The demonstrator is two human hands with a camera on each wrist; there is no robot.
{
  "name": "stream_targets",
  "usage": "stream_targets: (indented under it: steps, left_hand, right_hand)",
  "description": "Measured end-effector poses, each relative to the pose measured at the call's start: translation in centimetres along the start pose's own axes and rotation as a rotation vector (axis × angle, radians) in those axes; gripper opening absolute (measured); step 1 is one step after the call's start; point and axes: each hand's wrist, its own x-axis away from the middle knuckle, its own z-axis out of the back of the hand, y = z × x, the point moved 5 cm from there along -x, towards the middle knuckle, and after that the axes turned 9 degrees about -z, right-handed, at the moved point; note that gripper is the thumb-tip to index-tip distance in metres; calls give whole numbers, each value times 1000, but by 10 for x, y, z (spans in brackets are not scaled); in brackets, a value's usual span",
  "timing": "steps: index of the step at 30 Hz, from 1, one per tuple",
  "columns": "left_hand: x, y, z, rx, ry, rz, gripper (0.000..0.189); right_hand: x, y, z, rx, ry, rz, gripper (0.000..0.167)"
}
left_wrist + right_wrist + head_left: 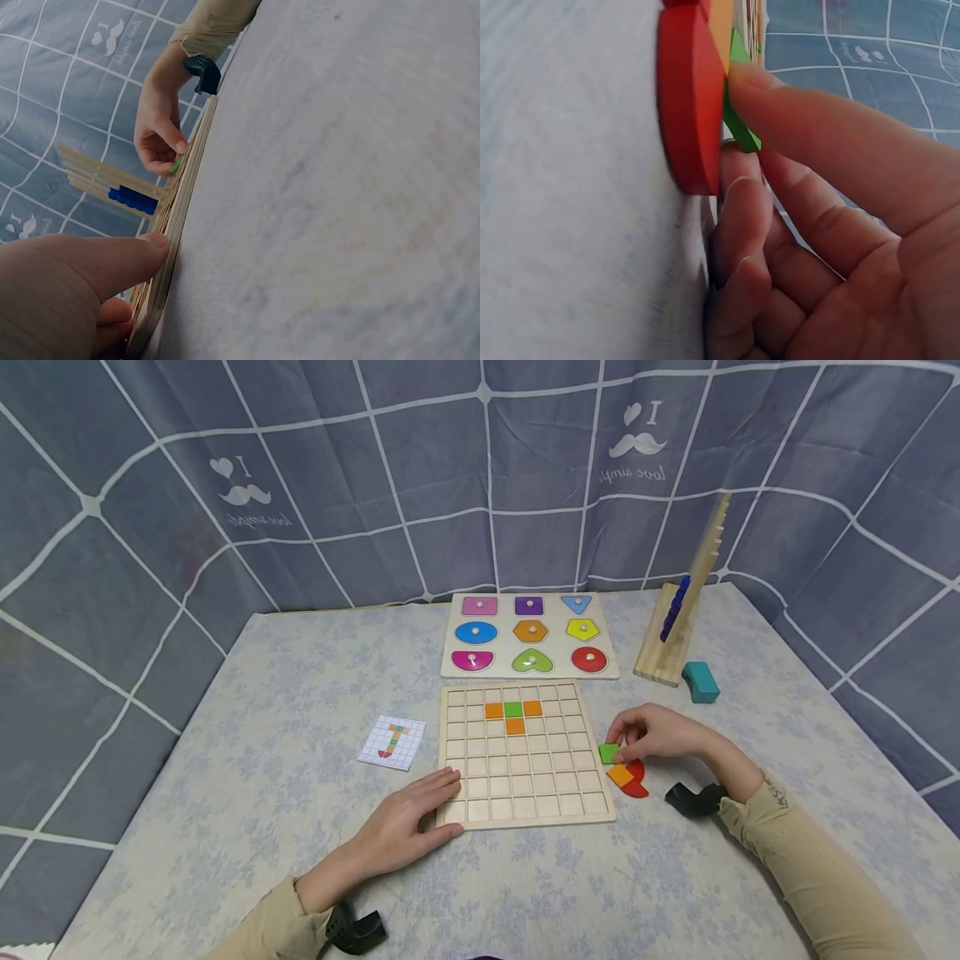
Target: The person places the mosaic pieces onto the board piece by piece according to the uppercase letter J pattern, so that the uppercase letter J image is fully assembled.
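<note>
A wooden grid board [501, 766] lies flat, with an orange tile [493, 711], a green one [513, 709] and two more orange ones in its upper cells. My left hand [408, 825] rests on the board's left edge, fingers extended; its thumb [127, 262] lies at the rim in the left wrist view. Beyond the board's right edge, my right hand [660, 732] pinches a green square tile [608, 754] between thumb and fingers. That green tile [742, 127] is tilted in the right wrist view. Right beside it are an orange tile [619, 775] and red rounded pieces [636, 788].
A pattern card [392, 742] lies left of the board. Behind the board is a shape puzzle [551, 647] with knobbed pieces. At the back right stands a wooden peg rack [660, 652] with blue pieces, and a teal block [701, 682] is near its base.
</note>
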Motion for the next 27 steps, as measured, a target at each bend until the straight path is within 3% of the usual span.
stream_targets:
  steps: [9, 15, 20, 27]
  left_hand:
    - [0, 0, 0, -1, 2, 3, 59]
    - [0, 0, 0, -6, 3, 4, 58]
    - [0, 0, 0, -12, 6, -3, 58]
    - [0, 0, 0, -10, 14, -11, 58]
  right_hand:
    - [-10, -3, 15, -95, -96, -7, 19]
    - [-29, -26, 21, -88, -36, 1, 21]
    - [-47, -54, 12, -45, -16, 29, 19]
    - [-70, -85, -13, -14, -90, 99, 14]
